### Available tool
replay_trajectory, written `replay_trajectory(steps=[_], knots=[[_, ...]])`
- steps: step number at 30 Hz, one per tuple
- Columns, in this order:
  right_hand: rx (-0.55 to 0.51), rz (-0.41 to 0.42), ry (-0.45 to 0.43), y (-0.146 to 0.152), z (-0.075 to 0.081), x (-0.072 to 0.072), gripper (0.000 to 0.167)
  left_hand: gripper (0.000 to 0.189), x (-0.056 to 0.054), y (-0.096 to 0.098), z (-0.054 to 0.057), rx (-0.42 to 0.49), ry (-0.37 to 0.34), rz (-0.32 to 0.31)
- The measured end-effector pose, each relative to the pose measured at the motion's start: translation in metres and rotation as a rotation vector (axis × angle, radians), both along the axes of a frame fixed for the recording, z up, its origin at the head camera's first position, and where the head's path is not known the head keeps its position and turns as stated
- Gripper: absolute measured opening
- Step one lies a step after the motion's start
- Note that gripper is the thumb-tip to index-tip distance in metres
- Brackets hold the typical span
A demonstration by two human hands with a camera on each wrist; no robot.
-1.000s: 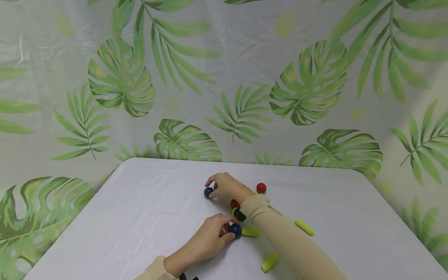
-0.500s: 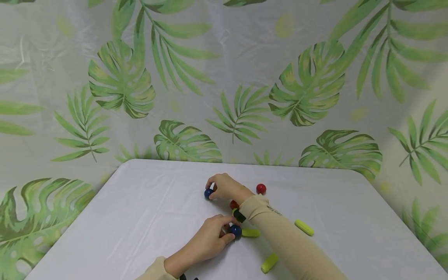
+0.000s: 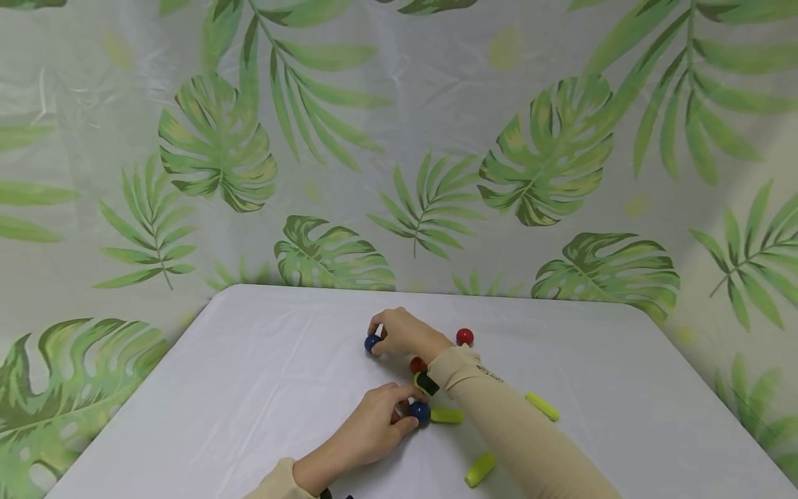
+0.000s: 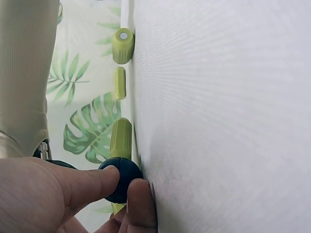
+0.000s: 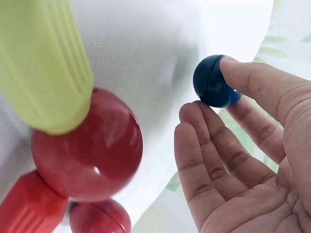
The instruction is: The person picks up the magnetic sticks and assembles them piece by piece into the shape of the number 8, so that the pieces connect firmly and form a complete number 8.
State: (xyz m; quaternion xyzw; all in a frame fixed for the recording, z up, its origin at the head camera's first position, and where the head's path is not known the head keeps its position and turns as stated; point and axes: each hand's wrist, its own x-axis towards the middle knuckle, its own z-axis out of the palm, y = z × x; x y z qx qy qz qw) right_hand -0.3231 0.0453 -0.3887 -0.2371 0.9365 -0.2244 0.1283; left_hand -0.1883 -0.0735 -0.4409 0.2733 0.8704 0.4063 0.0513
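My left hand [image 3: 371,424] pinches a blue ball [image 3: 420,414] on the white table. In the left wrist view, thumb and fingertips sit on this blue ball [image 4: 127,175], and a yellow-green ribbed stick [image 4: 120,138] meets it. Farther back, my right hand [image 3: 402,331] pinches a second blue ball [image 3: 372,343] between thumb and fingers. The right wrist view shows that ball [image 5: 210,80] at the fingertips, with the other fingers extended. Near the right wrist lies a red ball [image 5: 90,145], touching a yellow-green stick [image 5: 46,63] and a red ribbed piece [image 5: 31,206].
Another red ball [image 3: 465,337] rests behind the right forearm. Two loose yellow-green sticks lie to the right: one stick [image 3: 542,406] beyond the sleeve, another stick [image 3: 479,470] nearer the front. A leaf-patterned curtain [image 3: 430,138] stands behind the white table [image 3: 299,346].
Both hands stay almost still, each keeping its blue ball. The head view shifts very slightly.
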Motion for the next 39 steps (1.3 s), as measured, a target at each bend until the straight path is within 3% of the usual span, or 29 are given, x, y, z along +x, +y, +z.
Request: replay_trajectory(steps=[9, 26, 39], knots=[[-0.026, -0.003, 0.019, 0.019, 0.011, 0.006, 0.025, 0.027, -0.001, 0.002, 0.001, 0.013, 0.03, -0.019], [-0.08, 0.007, 0.047, 0.071, 0.017, 0.02, 0.027, 0.026, 0.0, 0.003, 0.002, -0.013, -0.017, 0.006], [-0.099, 0.071, 0.07, 0.114, 0.022, 0.046, 0.025, 0.028, 0.0, 0.0, 0.001, 0.001, -0.051, 0.02]])
